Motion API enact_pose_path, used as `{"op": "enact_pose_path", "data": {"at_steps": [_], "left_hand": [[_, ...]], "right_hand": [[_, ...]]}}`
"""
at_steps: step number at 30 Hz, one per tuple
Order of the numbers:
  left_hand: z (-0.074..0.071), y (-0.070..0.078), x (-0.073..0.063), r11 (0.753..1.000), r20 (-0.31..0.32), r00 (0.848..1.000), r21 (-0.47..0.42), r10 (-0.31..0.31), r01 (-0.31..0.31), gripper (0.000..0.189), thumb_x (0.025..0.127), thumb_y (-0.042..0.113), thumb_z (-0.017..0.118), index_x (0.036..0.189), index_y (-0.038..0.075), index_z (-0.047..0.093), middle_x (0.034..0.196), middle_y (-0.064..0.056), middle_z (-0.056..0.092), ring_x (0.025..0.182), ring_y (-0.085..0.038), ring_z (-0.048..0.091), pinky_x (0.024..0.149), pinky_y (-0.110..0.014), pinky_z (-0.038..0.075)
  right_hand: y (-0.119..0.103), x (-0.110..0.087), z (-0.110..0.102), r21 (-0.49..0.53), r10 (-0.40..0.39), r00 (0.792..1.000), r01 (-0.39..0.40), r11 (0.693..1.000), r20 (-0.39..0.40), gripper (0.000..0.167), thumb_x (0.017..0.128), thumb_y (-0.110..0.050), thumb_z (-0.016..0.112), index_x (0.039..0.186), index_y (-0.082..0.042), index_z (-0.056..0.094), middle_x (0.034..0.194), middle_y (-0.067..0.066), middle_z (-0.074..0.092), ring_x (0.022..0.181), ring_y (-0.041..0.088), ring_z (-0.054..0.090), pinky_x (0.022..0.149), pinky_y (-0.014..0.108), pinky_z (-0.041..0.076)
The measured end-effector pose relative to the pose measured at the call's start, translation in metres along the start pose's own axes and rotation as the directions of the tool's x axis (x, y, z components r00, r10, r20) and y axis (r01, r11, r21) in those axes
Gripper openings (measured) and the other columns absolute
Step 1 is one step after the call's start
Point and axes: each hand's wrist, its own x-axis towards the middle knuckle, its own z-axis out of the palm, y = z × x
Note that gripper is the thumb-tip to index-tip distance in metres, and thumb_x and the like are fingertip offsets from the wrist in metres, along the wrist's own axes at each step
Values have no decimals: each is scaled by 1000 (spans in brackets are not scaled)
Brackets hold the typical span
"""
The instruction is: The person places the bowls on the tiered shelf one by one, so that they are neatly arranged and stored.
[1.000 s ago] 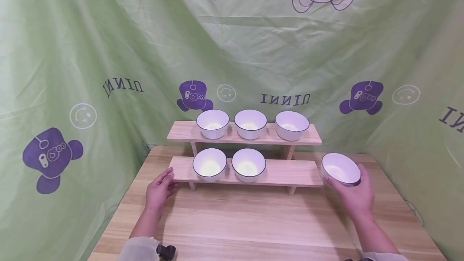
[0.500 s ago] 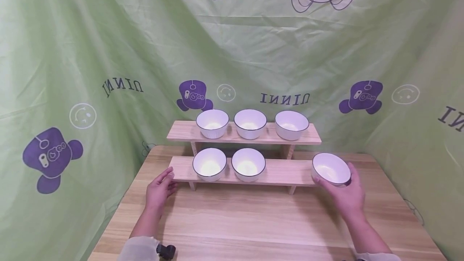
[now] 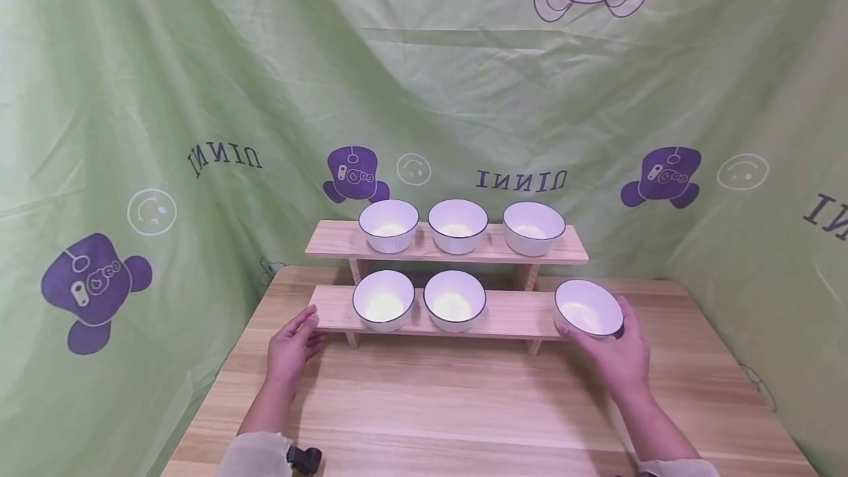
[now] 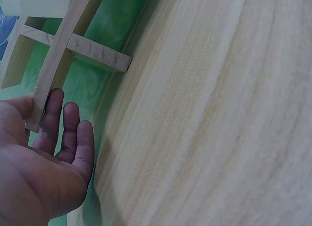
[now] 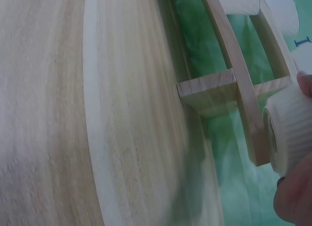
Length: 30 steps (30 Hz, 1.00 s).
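My right hand grips a white bowl with a dark rim, thumb on the near side and fingers round the right. This bowl overlaps the right end of the lower board of a two-tier wooden shelf. In the right wrist view the ribbed side of the held bowl shows close by the board's end. At the opposite end, my left hand pinches the lower board, thumb above and fingers below, as the left wrist view shows with the board between them.
Two white bowls, a left one and a middle one, stand on the lower board. Three more, among them a right one, line the upper board. The shelf stands on a wooden table before a green printed curtain.
My right hand has moved left with the bowl, from beside the shelf to over the lower board's right end. My left hand has stayed at the left end.
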Motion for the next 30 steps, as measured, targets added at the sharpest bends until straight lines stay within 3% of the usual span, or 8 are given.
{"op": "enact_pose_path", "data": {"at_steps": [17,30], "left_hand": [[0,-2,-2,999,-22,999,22,33,-32,53,98,35,75,145,13,61,91,2,76,93,-22,74,88,-36,63],[1,0,0,1000,-4,1000,6,7,-7,52,100,32,72,147,15,59,93,4,76,96,-23,74,93,-38,62]], "right_hand": [[-7,-6,26,24,-64,997,63,998,31,125,64,-31,102,163,-11,28,157,26,42,144,43,39,121,58,33],[-15,-8,40,4,-77,995,76,997,64,125,62,-37,103,163,-13,32,155,23,46,141,41,43,118,58,35]]}}
